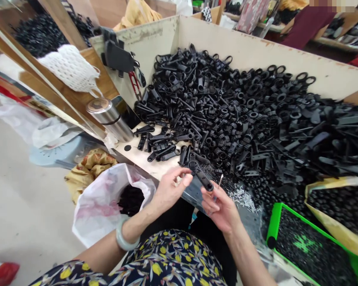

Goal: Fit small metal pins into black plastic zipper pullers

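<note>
A long black plastic part (pixel 203 179) with a ring-shaped end is held up over the near edge of the bench. My right hand (pixel 222 208) is closed around its lower end. A thin metal shaft (pixel 220 180) also sticks up from between these fingers; its handle is hidden. At the part's upper end, my left hand (pixel 173 186) has thumb and fingers curled in a pinch, fingertips against its edge as far as I can see. Similar black arms (pixel 164 147) lie on the pale board just beyond. Small silver pins (pixel 244 198) are heaped to the right of my right hand.
A large heap of black plastic pieces (pixel 226 107) fills the walled bench. A steel flask (pixel 110 119) stands left. Below is an open white sack (pixel 98 202). A green tray (pixel 276 224) and a yellow-edged bag (pixel 319 186) sit right. A person in maroon (pixel 310 26) is beyond.
</note>
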Motion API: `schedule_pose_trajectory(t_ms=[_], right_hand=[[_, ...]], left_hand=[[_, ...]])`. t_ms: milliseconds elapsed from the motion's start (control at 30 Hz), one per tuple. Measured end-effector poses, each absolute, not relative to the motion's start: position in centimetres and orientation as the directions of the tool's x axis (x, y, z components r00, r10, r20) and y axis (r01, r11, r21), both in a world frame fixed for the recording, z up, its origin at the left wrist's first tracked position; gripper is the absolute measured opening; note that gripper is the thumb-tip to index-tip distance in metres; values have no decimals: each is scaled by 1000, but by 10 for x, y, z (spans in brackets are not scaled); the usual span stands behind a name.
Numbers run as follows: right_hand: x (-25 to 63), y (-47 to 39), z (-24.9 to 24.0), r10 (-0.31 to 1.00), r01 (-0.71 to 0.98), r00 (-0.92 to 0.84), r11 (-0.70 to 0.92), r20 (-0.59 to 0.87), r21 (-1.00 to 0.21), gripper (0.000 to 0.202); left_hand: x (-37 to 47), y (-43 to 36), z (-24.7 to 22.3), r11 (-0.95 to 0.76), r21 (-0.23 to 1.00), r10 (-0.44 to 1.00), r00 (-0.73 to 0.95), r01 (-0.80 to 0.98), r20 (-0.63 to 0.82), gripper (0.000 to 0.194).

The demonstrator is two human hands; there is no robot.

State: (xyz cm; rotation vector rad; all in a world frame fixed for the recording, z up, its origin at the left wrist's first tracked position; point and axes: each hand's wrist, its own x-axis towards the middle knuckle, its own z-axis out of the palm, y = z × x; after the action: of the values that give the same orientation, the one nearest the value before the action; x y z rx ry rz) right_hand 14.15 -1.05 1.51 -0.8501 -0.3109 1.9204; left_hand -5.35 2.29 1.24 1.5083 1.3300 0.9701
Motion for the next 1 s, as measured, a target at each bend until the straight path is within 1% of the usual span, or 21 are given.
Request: schedule_pose_trajectory(t_ms=[33, 67, 100, 167, 233, 367, 433, 500, 567, 633, 700, 800, 833, 900, 933, 1000], right_hand=[[137, -18, 12, 851, -716, -288, -496, -439, -492, 24], [134, -24, 9, 844, -745, -292, -496, -450, -447, 24], [130, -31, 6, 837, -767, -292, -494, -462, -410, 24], [125, -42, -1, 827, -796, -285, -486, -485, -362, 23], [123, -51, -7, 821, -804, -277, -483, -500, -348, 23], [121, -61, -14, 822, -788, -257, -482, -508, -382, 25], [122, -60, -14, 832, -746, -247, -491, -496, -451, 26], [125, -58, -11, 847, -642, -230, -502, -480, -579, 30], [130, -54, -7, 866, -504, -193, -491, -462, -711, 38], [134, -48, -5, 883, -404, -150, -466, -445, -787, 42], [136, -41, -3, 895, -345, -133, -445, -427, -826, 41], [133, -22, 0, 927, -194, -147, -370, -346, -909, 38], [131, -12, 1, 945, -109, -150, -309, -292, -945, 36], [128, 14, 7, 982, 106, -137, -119, -133, -987, 31], [127, 29, 11, 992, 227, -125, -6, -35, -974, 28], [126, 63, 20, 984, 446, -104, 179, 147, -877, 25]], left_hand=[[-42, 16, 15, 83, 985, 974, 197, 154, -113, 33], [-32, 10, 17, 196, 981, 945, 267, 8, -191, 37], [-23, 5, 19, 297, 948, 917, 312, -117, -249, 41], [-11, 0, 22, 426, 863, 880, 346, -272, -326, 46], [-5, -2, 24, 494, 806, 853, 361, -326, -377, 49], [-3, -5, 25, 552, 767, 813, 414, -326, -409, 55], [-6, -4, 25, 541, 774, 822, 402, -329, -404, 54], [-16, 5, 27, 452, 831, 879, 321, -324, -353, 50], [-33, 28, 33, 271, 927, 957, 176, -259, -231, 45], [-55, 68, 43, 79, 991, 995, 72, -108, -72, 46], [-75, 120, 55, -36, 998, 999, 38, 50, 34, 54], [-97, 193, 72, -159, 968, 987, 26, 195, 156, 65], [-100, 210, 76, -225, 935, 974, 55, 274, 218, 67], [-103, 227, 78, -348, 805, 931, 78, 481, 356, 58], [-102, 228, 76, -378, 723, 911, 92, 578, 402, 49], [-99, 217, 69, -380, 559, 892, 132, 737, 432, 27]])
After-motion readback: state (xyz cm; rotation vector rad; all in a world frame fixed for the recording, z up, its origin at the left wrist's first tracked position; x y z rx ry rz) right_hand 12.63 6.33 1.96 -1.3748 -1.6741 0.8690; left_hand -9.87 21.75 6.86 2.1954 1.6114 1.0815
